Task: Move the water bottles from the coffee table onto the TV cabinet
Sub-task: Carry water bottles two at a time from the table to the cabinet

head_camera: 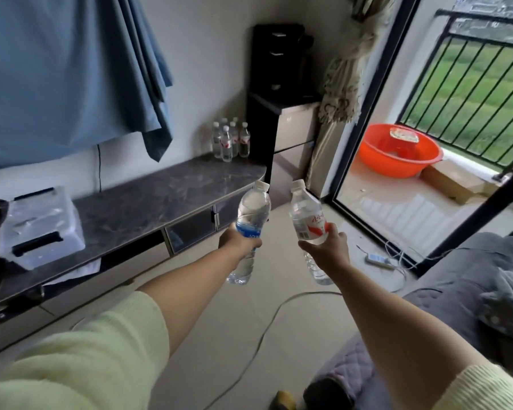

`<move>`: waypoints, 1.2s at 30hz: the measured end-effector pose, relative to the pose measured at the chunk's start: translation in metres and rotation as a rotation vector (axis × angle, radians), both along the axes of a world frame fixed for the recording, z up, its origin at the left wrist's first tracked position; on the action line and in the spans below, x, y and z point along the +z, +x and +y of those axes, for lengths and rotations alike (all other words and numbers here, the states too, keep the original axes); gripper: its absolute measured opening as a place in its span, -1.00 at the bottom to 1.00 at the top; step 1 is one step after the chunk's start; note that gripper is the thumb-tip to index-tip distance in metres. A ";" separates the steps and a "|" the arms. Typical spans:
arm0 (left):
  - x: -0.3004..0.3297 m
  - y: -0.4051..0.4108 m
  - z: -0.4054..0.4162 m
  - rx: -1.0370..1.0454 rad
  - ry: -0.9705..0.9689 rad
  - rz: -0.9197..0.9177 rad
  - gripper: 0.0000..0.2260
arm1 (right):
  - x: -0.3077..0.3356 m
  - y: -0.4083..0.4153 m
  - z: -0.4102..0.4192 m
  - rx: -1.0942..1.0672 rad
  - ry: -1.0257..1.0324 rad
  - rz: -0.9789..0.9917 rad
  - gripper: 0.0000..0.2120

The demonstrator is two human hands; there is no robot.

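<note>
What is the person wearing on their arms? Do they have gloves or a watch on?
Both arms have pale yellow-green knitted sleeves, soft and fuzzy looking, pushed up so the forearms are bare. The right sleeve's edge looks ribbed. The left sleeve is loose and baggy. The left hand and right hand are bare: no gloves, and no watch or bracelet shows. Any rings would be hidden.

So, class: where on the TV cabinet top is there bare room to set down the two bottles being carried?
The TV cabinet top is bare along its middle, between the clear plastic box at the near end and the cluster of bottles at the far end by the wall. Those two ends are crowded.
</note>
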State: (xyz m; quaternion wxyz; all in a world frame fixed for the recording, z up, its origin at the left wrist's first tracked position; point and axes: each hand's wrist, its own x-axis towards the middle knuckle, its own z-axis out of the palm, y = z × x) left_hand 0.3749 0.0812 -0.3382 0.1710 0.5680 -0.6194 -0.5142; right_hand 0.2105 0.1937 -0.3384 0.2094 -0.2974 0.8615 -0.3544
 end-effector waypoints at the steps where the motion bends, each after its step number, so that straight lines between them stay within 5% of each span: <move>1: 0.000 -0.015 -0.010 0.012 -0.002 -0.005 -0.51 | 0.001 -0.017 -0.012 0.020 0.006 0.002 -0.37; 10: 0.011 -0.111 -0.092 0.150 0.027 0.041 -0.57 | 0.019 -0.134 -0.110 0.070 -0.055 0.052 -0.39; 36: -0.009 -0.205 -0.445 0.233 0.070 -0.034 -0.52 | -0.007 -0.229 -0.469 0.154 0.038 -0.039 -0.33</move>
